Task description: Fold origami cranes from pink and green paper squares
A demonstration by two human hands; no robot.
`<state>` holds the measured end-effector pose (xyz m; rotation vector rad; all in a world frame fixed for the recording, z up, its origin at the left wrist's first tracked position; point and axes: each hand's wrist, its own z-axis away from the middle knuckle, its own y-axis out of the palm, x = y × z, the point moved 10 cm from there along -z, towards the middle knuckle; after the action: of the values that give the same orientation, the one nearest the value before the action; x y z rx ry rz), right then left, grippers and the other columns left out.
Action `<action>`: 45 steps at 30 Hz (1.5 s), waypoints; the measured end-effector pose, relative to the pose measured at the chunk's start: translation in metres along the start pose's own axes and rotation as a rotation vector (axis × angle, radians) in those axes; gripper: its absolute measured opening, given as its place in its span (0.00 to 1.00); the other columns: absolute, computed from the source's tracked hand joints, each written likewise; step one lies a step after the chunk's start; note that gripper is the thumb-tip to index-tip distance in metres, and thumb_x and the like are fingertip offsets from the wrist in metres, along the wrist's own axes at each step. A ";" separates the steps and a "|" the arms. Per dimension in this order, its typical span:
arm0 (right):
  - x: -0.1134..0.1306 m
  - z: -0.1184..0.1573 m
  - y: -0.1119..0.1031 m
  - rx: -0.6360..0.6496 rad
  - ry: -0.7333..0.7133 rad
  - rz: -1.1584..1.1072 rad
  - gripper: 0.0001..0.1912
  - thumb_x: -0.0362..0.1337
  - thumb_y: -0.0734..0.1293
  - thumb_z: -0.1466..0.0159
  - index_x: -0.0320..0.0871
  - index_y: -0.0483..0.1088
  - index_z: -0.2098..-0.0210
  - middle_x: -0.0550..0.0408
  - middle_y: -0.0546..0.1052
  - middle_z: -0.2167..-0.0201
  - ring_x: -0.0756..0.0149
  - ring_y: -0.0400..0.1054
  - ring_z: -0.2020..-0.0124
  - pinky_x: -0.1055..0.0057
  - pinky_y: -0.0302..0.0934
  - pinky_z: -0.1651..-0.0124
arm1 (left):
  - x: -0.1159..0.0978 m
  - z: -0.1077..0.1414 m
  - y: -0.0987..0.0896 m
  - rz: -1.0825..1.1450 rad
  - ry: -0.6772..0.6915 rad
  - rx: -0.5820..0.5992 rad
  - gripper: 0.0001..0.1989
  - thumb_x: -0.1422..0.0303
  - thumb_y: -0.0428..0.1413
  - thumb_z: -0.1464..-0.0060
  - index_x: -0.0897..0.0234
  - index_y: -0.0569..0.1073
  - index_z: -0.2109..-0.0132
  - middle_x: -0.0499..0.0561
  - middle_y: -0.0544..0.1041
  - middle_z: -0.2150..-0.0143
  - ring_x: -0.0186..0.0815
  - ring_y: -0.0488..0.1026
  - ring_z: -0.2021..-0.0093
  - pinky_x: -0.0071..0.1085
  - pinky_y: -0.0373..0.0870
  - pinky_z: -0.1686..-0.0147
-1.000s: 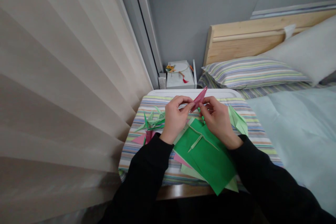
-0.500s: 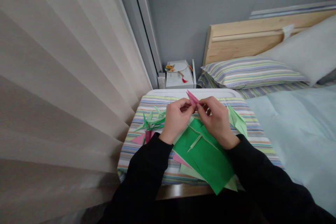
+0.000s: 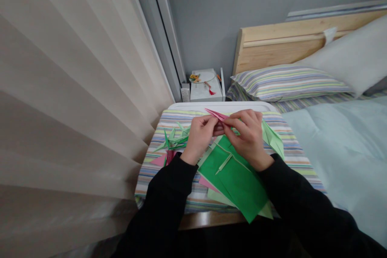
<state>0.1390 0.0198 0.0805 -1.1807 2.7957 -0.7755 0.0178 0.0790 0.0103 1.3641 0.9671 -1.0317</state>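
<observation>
A narrow pink folded paper piece (image 3: 215,114) is pinched between my left hand (image 3: 199,139) and my right hand (image 3: 246,137), its point sticking out to the upper left. Below my wrists lies a stack of bright green paper sheets (image 3: 232,183), with thin pale paper strips (image 3: 225,164) on top. Left of my left hand is a heap of green folded paper pieces (image 3: 175,140), beside a pink paper scrap (image 3: 159,161). A pale green folded paper (image 3: 272,139) sits right of my right hand. The pink piece's middle is hidden by my fingers.
Everything lies on a striped cloth (image 3: 160,175) over a white-rimmed board (image 3: 217,107) on a bed. A beige curtain (image 3: 75,88) hangs along the left. Beyond stand a white box (image 3: 205,92) and a striped pillow (image 3: 287,83). A pale blue blanket (image 3: 341,149) lies right.
The pink piece has swung from pointing up to pointing left. My right hand has moved left over it, and my fingers have shifted their hold.
</observation>
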 end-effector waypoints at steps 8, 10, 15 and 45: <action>-0.002 0.002 0.011 0.095 0.002 -0.075 0.09 0.31 0.68 0.33 0.49 0.78 0.56 0.52 0.80 0.62 0.56 0.70 0.58 0.55 0.57 0.54 | 0.000 -0.001 -0.004 0.038 -0.005 0.002 0.19 0.55 0.69 0.53 0.68 0.80 0.66 0.55 0.84 0.67 0.39 0.83 0.66 0.35 0.82 0.60; -0.003 0.001 0.009 0.069 0.013 -0.125 0.09 0.30 0.68 0.33 0.48 0.78 0.57 0.50 0.79 0.59 0.56 0.71 0.56 0.55 0.60 0.53 | 0.000 -0.003 -0.006 0.061 0.001 -0.009 0.18 0.56 0.70 0.53 0.68 0.80 0.65 0.54 0.84 0.67 0.37 0.83 0.67 0.33 0.82 0.61; -0.020 0.000 0.001 -0.021 0.222 -0.322 0.07 0.30 0.67 0.35 0.46 0.77 0.61 0.48 0.78 0.60 0.58 0.74 0.57 0.59 0.68 0.56 | 0.003 -0.004 -0.012 0.124 -0.065 -0.064 0.16 0.58 0.69 0.52 0.67 0.79 0.66 0.54 0.84 0.67 0.36 0.83 0.66 0.30 0.80 0.62; -0.048 0.021 0.050 0.211 0.749 -0.912 0.12 0.40 0.75 0.42 0.43 0.68 0.70 0.57 0.73 0.70 0.66 0.70 0.67 0.69 0.66 0.66 | -0.018 -0.008 -0.001 -0.164 0.203 0.102 0.09 0.66 0.66 0.49 0.67 0.79 0.63 0.52 0.82 0.64 0.33 0.76 0.65 0.28 0.71 0.61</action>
<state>0.1441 0.0724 0.0314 -2.5710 2.3396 -1.8122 0.0118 0.0874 0.0272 1.5149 1.2070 -1.0913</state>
